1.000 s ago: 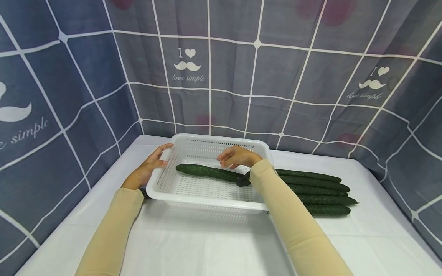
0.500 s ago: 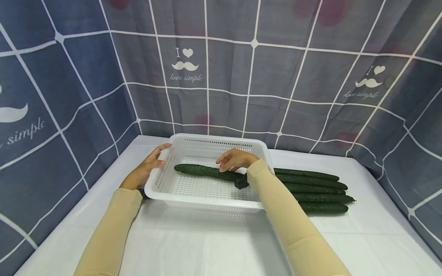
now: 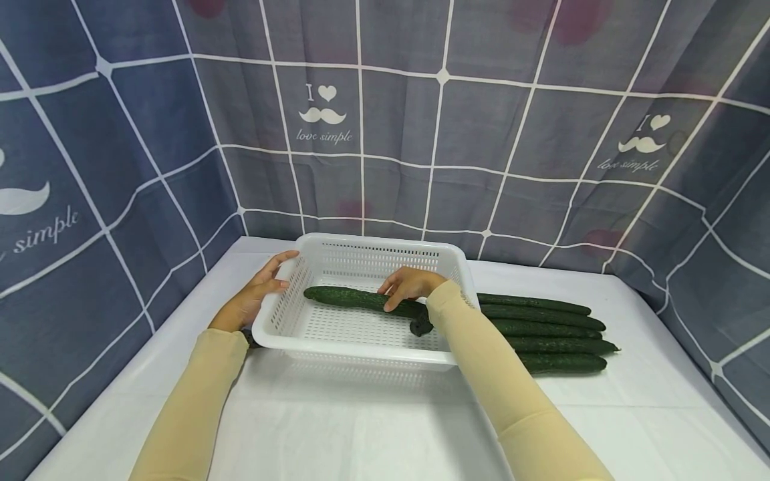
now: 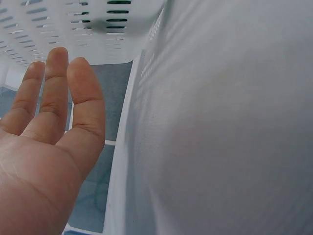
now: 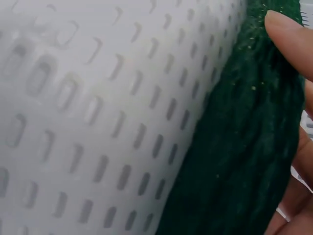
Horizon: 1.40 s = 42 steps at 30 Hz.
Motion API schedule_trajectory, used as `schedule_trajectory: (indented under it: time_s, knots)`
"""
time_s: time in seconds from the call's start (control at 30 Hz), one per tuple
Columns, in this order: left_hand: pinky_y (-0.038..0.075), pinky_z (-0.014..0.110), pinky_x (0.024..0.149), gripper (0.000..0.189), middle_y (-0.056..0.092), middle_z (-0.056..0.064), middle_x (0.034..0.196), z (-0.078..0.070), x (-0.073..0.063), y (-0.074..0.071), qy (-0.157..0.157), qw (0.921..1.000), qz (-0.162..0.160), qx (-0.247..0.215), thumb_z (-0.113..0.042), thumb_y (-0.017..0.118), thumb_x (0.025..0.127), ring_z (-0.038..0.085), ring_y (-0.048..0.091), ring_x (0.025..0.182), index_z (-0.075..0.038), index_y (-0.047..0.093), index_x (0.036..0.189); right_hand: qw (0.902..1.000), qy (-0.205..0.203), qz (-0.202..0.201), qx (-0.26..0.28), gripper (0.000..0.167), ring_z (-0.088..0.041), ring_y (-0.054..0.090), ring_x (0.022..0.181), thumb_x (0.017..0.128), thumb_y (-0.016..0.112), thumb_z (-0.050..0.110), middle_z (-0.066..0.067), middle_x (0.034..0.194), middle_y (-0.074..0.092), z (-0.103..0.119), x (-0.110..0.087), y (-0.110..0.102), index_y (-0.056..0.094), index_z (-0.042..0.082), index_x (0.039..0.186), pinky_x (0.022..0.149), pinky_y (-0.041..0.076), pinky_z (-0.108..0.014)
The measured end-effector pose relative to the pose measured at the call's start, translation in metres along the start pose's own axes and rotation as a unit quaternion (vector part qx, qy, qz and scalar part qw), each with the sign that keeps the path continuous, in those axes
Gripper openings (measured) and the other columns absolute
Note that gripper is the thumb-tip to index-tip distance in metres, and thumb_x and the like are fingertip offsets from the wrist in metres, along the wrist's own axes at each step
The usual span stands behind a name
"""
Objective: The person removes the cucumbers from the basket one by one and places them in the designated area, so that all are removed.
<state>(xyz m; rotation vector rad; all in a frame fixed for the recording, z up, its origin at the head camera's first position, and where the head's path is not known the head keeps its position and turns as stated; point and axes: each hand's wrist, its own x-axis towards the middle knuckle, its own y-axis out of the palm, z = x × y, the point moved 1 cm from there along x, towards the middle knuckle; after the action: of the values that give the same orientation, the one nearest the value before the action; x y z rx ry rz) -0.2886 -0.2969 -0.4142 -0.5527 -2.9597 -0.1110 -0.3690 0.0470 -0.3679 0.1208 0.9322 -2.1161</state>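
Note:
A white perforated plastic basket (image 3: 361,354) stands on the table with one long dark green cucumber (image 3: 343,296) lying in it. My right hand (image 3: 412,284) grips that cucumber towards its right end. In the right wrist view the thumb (image 5: 288,41) lies on one side of the cucumber (image 5: 234,147) and the other fingers are on its far side, partly hidden. At the basket's left end, my left hand (image 3: 252,294) rests against the rim. Its fingers (image 4: 54,93) look extended in the left wrist view, beside the basket wall (image 4: 73,34).
Several more cucumbers (image 3: 547,327) lie side by side on the table to the right of the basket, partly hidden by the right sleeve. A white cloth (image 3: 361,427) covers the table. Grey-blue checked curtains (image 3: 397,133) enclose the back and sides.
My right hand has moved down from above the cucumber in the basket and now grips it. The left hand has stayed at the basket's left rim.

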Motion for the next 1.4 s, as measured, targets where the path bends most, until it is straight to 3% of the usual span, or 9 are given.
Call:
schedule_trajectory:
  time_s: [0.23,0.33,0.47,0.8,0.87,1.07,1.4]
  knots:
    - [0.059,0.043,0.089,0.061,0.043,0.005,0.148,0.0005,-0.0003,-0.0006,0.000,1.0000,-0.001,0.002,-0.015,0.055,0.096,0.023,0.058,0.121,-0.039,0.045,0.152,0.9992,-0.010,-0.011,-0.038,0.050,-0.035,0.053,0.143,0.091,0.082,0.005,-0.022,0.150,0.059,0.0000,0.0030,0.0027,0.068,-0.003,0.139,0.117,0.044,-0.044]
    - [0.058,0.043,0.089,0.061,0.043,0.004,0.148,0.0011,-0.0001,-0.0010,0.002,1.0000,-0.001,0.004,-0.015,0.055,0.096,0.023,0.058,0.121,-0.039,0.045,0.152,0.9986,-0.021,-0.013,-0.047,0.048,-0.024,0.059,0.127,0.092,0.081,0.005,-0.018,0.142,0.065,-0.0004,0.0039,0.0033,0.068,-0.005,0.137,0.112,0.047,-0.038]
    - [0.058,0.042,0.090,0.061,0.042,0.004,0.148,0.0013,0.0002,-0.0007,0.002,1.0000,-0.003,0.005,-0.015,0.055,0.096,0.023,0.057,0.121,-0.039,0.044,0.152,0.9974,-0.036,-0.016,-0.061,0.047,-0.014,0.054,0.106,0.092,0.081,0.004,-0.011,0.127,0.069,0.0005,0.0018,0.0033,0.068,-0.007,0.136,0.105,0.049,-0.034]
    - [0.058,0.042,0.090,0.061,0.041,0.005,0.148,0.0017,0.0005,-0.0017,0.006,1.0000,0.000,-0.004,-0.014,0.056,0.097,0.022,0.056,0.122,-0.038,0.044,0.151,0.9964,-0.035,-0.023,-0.074,0.045,-0.014,0.054,0.102,0.093,0.081,0.005,-0.009,0.119,0.069,0.0037,0.0007,0.0033,0.070,-0.007,0.135,0.104,0.049,-0.036]
    - [0.058,0.042,0.091,0.060,0.041,0.005,0.148,0.0015,0.0007,-0.0020,0.007,0.9999,0.001,-0.007,-0.014,0.056,0.097,0.023,0.056,0.122,-0.038,0.044,0.151,0.9962,-0.038,-0.023,-0.075,0.045,-0.016,0.055,0.105,0.093,0.081,0.005,-0.011,0.122,0.069,0.0039,0.0007,0.0030,0.070,-0.007,0.135,0.106,0.048,-0.037]
    - [0.059,0.041,0.089,0.060,0.042,0.004,0.147,0.0000,0.0009,-0.0008,0.015,0.9997,0.007,-0.015,-0.013,0.056,0.097,0.023,0.058,0.121,-0.040,0.047,0.150,0.9973,-0.030,-0.034,-0.058,0.047,-0.033,0.057,0.138,0.092,0.081,0.006,-0.020,0.146,0.064,0.0025,0.0012,0.0005,0.070,-0.006,0.136,0.118,0.044,-0.045]
    - [0.059,0.041,0.089,0.060,0.043,0.005,0.146,0.0004,0.0005,-0.0005,0.014,0.9997,0.004,-0.017,-0.012,0.055,0.097,0.022,0.059,0.119,-0.039,0.047,0.150,0.9964,-0.030,-0.068,-0.041,0.042,-0.028,0.065,0.126,0.088,0.083,0.006,-0.016,0.133,0.073,0.0035,0.0006,-0.0048,0.075,-0.004,0.128,0.111,0.049,-0.040]
